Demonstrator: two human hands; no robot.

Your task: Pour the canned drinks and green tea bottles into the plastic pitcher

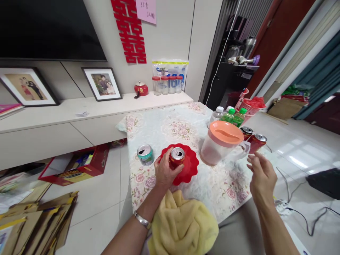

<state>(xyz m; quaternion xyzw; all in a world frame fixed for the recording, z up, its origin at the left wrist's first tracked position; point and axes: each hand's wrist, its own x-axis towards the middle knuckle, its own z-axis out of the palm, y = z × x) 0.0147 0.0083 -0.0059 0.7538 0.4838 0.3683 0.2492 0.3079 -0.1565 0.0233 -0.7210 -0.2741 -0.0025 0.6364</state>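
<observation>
My left hand (165,170) is closed around an opened red drink can (177,159), its silver top facing up. The can is at the red scalloped dish (191,166); whether its base touches the dish is hidden. To the left stands an opened teal can (145,156). My right hand (261,177) is in the air past the table's right side, fingers loosely bent and apart, holding nothing visible. Near it are the handle of a clear pitcher with an orange lid (225,132) and two more red cans (257,142). A yellow cloth (183,226) lies in front of me.
Bottles with green and white caps (233,115) stand behind the pitcher on the flowered tablecloth (180,129). A white cabinet (74,113) along the wall bears framed photos, a red pot (140,88) and red-lidded jars (164,85). Flattened cardboard (34,226) lies on the floor at left.
</observation>
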